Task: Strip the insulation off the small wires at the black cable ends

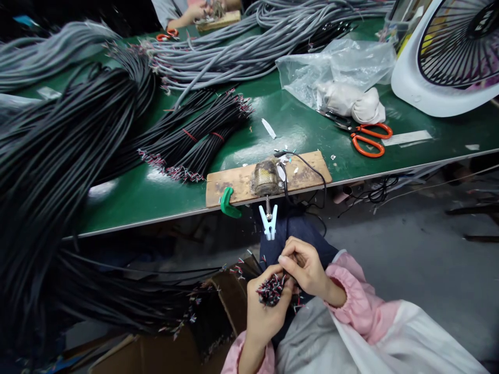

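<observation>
My left hand is wrapped round a bundle of black cables, whose red, white and black wire ends show between thumb and fingers. Close against it on the right, my right hand has its fingers pinched together at the bundle's upper side; what they hold is too small to make out. Both hands are over my lap, below the table edge. Just above them, a light blue clip hangs from a metal shaft on a small motor, which is fixed to a wooden board.
Black cable bundles and grey cables cover the green table's left and back. Orange-handled scissors, a plastic bag and a white fan are at right. More cables hang over a cardboard box. Another person's hand is at the back.
</observation>
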`<state>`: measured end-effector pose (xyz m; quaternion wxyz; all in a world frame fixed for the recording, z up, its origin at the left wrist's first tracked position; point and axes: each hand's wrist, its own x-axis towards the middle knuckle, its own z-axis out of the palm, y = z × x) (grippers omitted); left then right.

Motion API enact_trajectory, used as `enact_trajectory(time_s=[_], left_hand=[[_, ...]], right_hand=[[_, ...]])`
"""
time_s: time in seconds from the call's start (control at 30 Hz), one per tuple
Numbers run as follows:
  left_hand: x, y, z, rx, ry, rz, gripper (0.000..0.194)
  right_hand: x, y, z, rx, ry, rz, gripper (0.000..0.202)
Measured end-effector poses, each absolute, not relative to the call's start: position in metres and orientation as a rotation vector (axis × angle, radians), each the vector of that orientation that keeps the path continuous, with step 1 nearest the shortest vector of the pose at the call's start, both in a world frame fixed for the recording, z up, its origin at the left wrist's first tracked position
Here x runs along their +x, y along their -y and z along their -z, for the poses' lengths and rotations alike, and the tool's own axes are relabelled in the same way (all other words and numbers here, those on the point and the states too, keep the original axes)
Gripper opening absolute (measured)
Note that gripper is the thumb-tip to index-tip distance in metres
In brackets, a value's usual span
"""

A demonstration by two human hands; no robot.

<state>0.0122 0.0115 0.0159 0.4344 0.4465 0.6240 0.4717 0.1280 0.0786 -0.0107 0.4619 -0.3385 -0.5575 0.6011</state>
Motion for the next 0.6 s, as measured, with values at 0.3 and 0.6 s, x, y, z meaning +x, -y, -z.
enact_trajectory(time_s=[0.3, 0.6], left_hand=[[0.008, -0.004, 0.001, 0.906, -1.764, -1.32, 0.024], [0.006, -0.004, -0.005, 1.016, -1.721, -1.301, 0.019]], right_hand=[[0.131, -0.083, 0.012, -0.842, 1.383, -1.493, 0.039], [0.138, -0.075, 0.007, -0.756, 1.502, -1.303, 0.033]])
